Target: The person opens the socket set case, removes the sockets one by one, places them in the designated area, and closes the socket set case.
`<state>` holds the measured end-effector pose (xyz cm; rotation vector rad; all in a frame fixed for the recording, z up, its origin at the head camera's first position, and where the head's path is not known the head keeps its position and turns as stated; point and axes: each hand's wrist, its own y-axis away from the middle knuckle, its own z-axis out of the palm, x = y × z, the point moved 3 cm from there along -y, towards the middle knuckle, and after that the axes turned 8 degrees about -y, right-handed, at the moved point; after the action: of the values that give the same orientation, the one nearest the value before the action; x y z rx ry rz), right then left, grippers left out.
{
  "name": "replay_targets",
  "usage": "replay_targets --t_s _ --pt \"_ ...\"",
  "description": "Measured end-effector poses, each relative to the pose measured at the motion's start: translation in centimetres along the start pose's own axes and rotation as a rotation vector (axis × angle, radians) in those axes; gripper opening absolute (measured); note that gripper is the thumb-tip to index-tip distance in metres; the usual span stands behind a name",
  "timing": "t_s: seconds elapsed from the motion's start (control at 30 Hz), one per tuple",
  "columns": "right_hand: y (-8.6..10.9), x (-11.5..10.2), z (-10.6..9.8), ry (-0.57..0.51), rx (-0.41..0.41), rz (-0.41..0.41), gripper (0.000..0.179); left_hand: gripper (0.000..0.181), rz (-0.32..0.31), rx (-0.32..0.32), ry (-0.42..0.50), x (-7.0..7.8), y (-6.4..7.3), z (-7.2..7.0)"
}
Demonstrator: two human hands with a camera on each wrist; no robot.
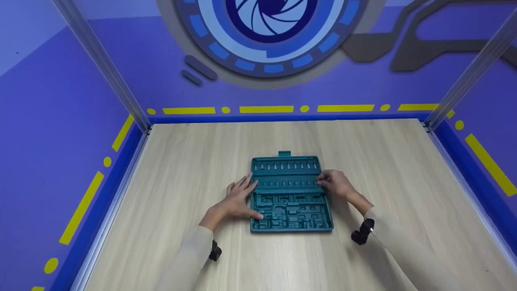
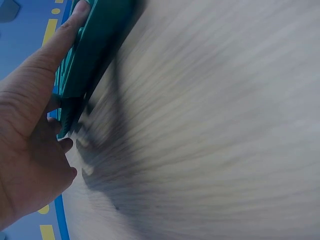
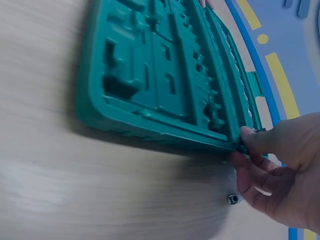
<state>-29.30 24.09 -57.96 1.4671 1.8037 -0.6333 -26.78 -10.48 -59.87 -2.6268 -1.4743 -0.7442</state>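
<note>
A green plastic tool case [image 1: 291,218] lies spread open on the wooden table, its molded recesses facing up. Small metal bits [image 1: 282,166] line the slots in its far part; the row of slots nearer the hinge looks bare. My left hand [image 1: 236,202] rests spread along the case's left side, thumb laid straight over the rim and fingertips at the edge farther back. At the right edge near the hinge, my right hand [image 1: 335,184] pinches with thumb and curled fingers; I cannot tell whether a small piece is between them. Below those fingers shows a small metal socket [image 3: 233,199].
The latch tab [image 1: 284,153] sticks out from the case's far edge. Around it spreads the pale wooden table [image 1: 194,161], bounded by blue printed walls [image 1: 258,97] and metal posts [image 1: 109,68]. Both wrists carry black cameras [image 1: 362,232].
</note>
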Motion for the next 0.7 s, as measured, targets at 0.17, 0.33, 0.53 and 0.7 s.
replay_targets --t_s 0.17,0.33,0.53,0.7 --pt "0.2 -0.1 -0.3 -0.068 0.049 0.003 0.011 0.121 0.004 0.005 -0.005 0.0 0.0 -0.2" --pt "0.4 -0.3 -1.0 -0.132 0.059 -0.015 0.015 0.122 -0.009 0.002 -0.010 -0.1 0.0 -0.3" --pt "1.1 0.3 -1.2 -0.204 0.047 0.005 0.024 0.123 -0.004 0.000 -0.005 -0.1 0.0 -0.1" --pt "1.5 1.0 -1.4 -0.180 0.057 0.008 0.029 0.122 0.001 0.004 0.006 -0.1 0.0 0.1"
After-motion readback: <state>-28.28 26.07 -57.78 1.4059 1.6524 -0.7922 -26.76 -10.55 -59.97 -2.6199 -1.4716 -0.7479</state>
